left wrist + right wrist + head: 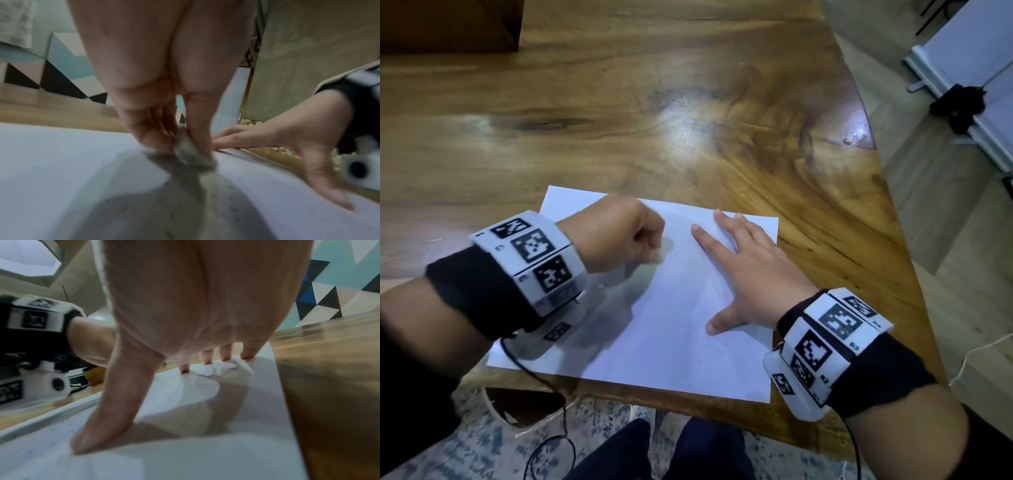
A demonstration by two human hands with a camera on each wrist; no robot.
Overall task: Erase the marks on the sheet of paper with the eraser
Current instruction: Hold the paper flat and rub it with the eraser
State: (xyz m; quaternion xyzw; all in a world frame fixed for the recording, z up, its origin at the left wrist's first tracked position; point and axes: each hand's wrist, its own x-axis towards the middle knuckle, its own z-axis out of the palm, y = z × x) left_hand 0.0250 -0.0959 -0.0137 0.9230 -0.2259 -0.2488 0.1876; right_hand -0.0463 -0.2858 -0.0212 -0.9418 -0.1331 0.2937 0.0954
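Nearest, the paper (654, 329) lay flat on the table's (619, 113) near edge, a thin white sheet, its bottom edge just at the wooden lip. Fine dark specks, likely eraser crumbs, dotted its middle; whether any marks remained I could not tell, as the pictures were blurred.

The right hand (750, 270) lay spread and flat on the sheet's right half, fingers straight, thumb (98, 431) and fingertips pressing it down. The left hand (619, 233) was curled on the far-left part of the sheet, pinching the eraser (191, 154), a small, greyed, soft-looking block, its lower end touching the paper.

The risks, as I judged them: thin paper would buckle or tear if the rubbing ran toward the pinning hand rather than away from it, or if the press was too hard. The left side had no hold, so a long stroke could drag or crease it. A dirty eraser could smear grey instead of lifting it.

Beyond, the table was glossy, strongly grained wood with dark knots.
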